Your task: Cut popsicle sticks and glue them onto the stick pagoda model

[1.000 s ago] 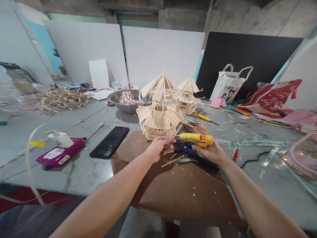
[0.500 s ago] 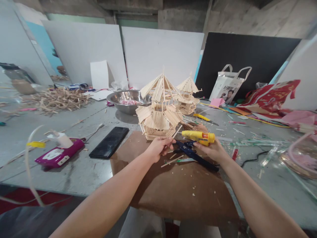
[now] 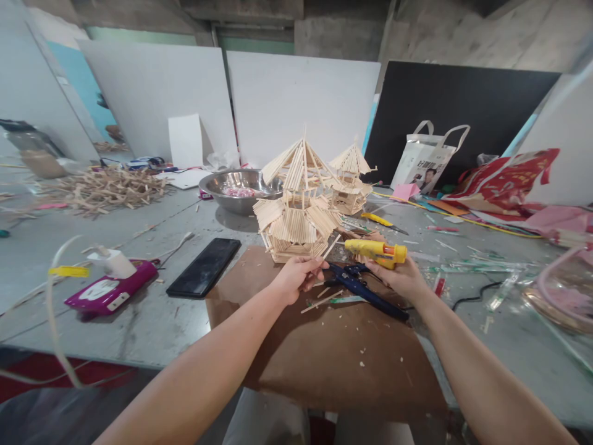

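Observation:
Pinched in the fingertips of my left hand (image 3: 296,277) is a thin wooden stick (image 3: 332,246), its free end slanting up to the right. My right hand (image 3: 399,278) grips a yellow hot glue gun (image 3: 374,250), whose nozzle points left toward the stick with a small gap between them. Just behind my left hand stands a pavilion model (image 3: 299,224) built of pale sticks, with two tiers of roof. Below the glue gun, dark blue pliers (image 3: 354,285) lie on a brown board (image 3: 324,352) beside a few loose sticks (image 3: 323,301).
A second stick pavilion (image 3: 351,179) and a steel bowl (image 3: 217,185) stand behind. To the left are a black phone (image 3: 204,267), a purple power strip (image 3: 111,287) and a stick pile (image 3: 115,188). A yellow-handled cutter (image 3: 377,218) and plastic scraps lie to the right.
My right hand has drawn the glue gun slightly right, away from the stick in my left hand. The stick now shows more plainly. My left hand stays nearly still.

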The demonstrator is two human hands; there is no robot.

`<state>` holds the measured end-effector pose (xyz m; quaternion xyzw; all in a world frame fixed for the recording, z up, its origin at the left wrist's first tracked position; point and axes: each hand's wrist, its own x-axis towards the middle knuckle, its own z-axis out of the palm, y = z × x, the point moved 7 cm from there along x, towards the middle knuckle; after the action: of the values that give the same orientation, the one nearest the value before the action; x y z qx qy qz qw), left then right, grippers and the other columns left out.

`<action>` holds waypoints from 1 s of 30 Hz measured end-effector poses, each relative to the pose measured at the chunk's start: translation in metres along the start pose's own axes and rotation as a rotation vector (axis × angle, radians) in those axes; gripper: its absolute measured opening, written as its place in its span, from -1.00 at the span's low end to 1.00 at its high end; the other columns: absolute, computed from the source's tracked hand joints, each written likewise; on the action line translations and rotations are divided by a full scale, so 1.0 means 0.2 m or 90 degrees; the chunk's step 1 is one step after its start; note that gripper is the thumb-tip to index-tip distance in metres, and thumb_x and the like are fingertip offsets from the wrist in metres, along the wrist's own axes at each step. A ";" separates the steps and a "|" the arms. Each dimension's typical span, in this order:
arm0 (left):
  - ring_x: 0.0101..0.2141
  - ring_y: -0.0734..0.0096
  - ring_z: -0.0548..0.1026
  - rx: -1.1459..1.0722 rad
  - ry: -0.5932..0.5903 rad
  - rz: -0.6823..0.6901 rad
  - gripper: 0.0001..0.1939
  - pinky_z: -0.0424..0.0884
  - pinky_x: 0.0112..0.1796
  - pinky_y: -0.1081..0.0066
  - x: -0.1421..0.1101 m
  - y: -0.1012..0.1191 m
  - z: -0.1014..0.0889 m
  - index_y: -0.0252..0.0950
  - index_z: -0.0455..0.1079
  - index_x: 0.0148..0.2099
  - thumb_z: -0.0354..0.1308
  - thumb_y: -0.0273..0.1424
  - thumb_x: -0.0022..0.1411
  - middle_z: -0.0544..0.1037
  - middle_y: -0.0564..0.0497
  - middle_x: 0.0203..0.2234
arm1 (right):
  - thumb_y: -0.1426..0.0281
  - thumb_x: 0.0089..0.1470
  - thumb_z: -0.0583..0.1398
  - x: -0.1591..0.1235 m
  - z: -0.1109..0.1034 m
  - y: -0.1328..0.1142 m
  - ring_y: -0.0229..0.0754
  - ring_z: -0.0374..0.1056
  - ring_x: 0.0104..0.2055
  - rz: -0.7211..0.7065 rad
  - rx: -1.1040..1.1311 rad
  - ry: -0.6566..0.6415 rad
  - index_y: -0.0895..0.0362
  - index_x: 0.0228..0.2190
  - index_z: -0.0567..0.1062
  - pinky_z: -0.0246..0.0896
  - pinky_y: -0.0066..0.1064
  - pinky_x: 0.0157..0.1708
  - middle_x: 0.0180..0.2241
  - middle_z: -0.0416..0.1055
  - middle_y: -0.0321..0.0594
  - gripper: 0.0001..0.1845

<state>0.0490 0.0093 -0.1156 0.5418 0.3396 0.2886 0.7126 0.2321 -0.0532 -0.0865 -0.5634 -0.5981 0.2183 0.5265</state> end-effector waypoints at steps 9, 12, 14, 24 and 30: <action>-0.81 0.72 0.09 0.002 0.002 0.002 -0.77 -0.12 -0.77 0.59 0.00 -0.01 0.00 -0.40 0.34 -0.46 0.08 -0.29 -0.05 0.31 0.10 -0.76 | 0.24 -0.27 0.19 0.00 -0.02 -0.06 -0.17 0.34 -0.43 -0.018 0.017 0.040 0.15 -0.48 0.40 0.29 -0.30 -0.38 -0.47 0.42 -0.22 -0.74; -0.81 0.73 0.09 -0.001 -0.001 0.005 -0.78 -0.12 -0.77 0.59 0.00 0.00 0.00 -0.40 0.35 -0.46 0.08 -0.30 -0.06 0.32 0.10 -0.76 | 0.24 -0.25 0.18 0.00 -0.03 -0.04 -0.17 0.33 -0.41 -0.021 0.019 0.041 0.16 -0.45 0.40 0.28 -0.31 -0.38 -0.46 0.42 -0.21 -0.72; -0.82 0.73 0.09 0.000 -0.001 0.006 -0.78 -0.11 -0.77 0.59 0.00 0.00 0.00 -0.40 0.35 -0.46 0.08 -0.31 -0.05 0.32 0.10 -0.76 | 0.25 -0.24 0.18 0.00 -0.03 -0.03 -0.16 0.33 -0.39 -0.023 0.020 0.035 0.16 -0.44 0.40 0.27 -0.31 -0.37 -0.45 0.41 -0.21 -0.72; -0.82 0.73 0.09 -0.001 -0.022 0.004 -0.77 -0.12 -0.78 0.60 0.00 -0.01 0.01 -0.39 0.34 -0.48 0.08 -0.28 -0.06 0.32 0.10 -0.76 | 0.22 -0.26 0.18 0.01 -0.07 -0.05 -0.16 0.32 -0.43 -0.012 -0.029 0.089 0.16 -0.48 0.41 0.26 -0.37 -0.43 -0.50 0.40 -0.22 -0.72; -0.82 0.75 0.08 -0.033 0.001 0.058 -0.76 -0.11 -0.78 0.60 -0.04 0.06 0.03 -0.40 0.35 -0.48 0.10 -0.27 -0.07 0.33 0.10 -0.76 | 0.17 -0.25 0.16 0.01 -0.14 -0.02 -0.34 0.10 -0.76 0.070 -0.082 0.134 0.17 -0.59 0.36 0.05 -0.48 -0.75 -0.81 0.17 -0.38 -0.71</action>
<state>0.0483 0.0038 -0.1017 0.5381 0.3075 0.3294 0.7123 0.2563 -0.0617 -0.0724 -0.6476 -0.5207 0.1479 0.5362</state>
